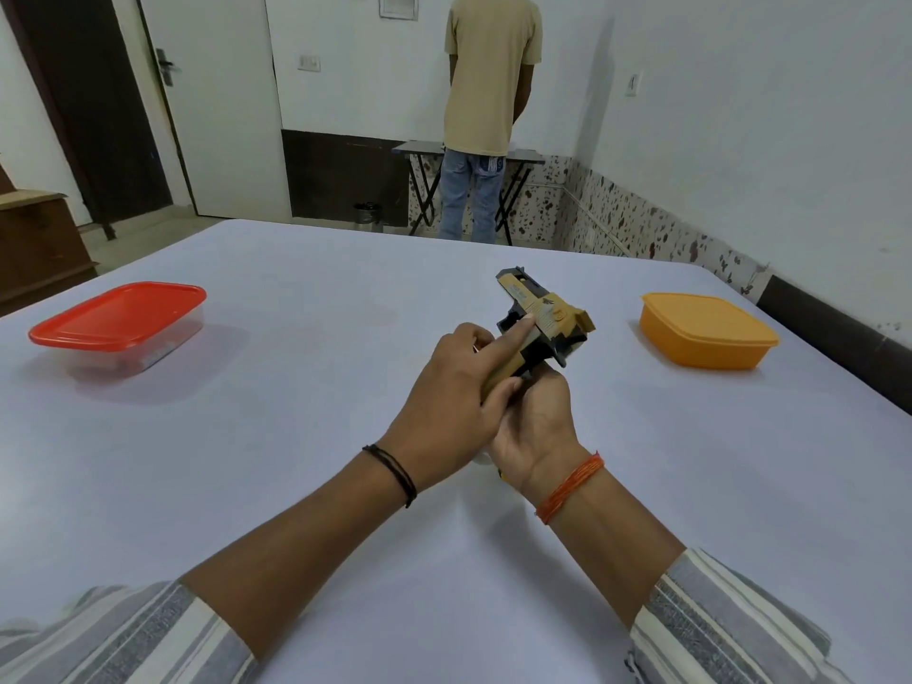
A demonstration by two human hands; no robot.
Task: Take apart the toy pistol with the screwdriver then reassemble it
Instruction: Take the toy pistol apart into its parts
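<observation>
Two hands' fingers grip the toy pistol point(540, 320) above a white table point(296, 436); lidded tubs flank it.

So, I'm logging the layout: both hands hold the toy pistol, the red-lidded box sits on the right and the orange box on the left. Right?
Not quite: the head view shows the red-lidded box on the left and the orange box on the right. Both hands, left and right, do hold the toy pistol.

toy pistol point(540, 313): matt tan-and-black plastic | table point(296, 436): smooth matt cloth | orange container point(705, 333): smooth plastic
</observation>
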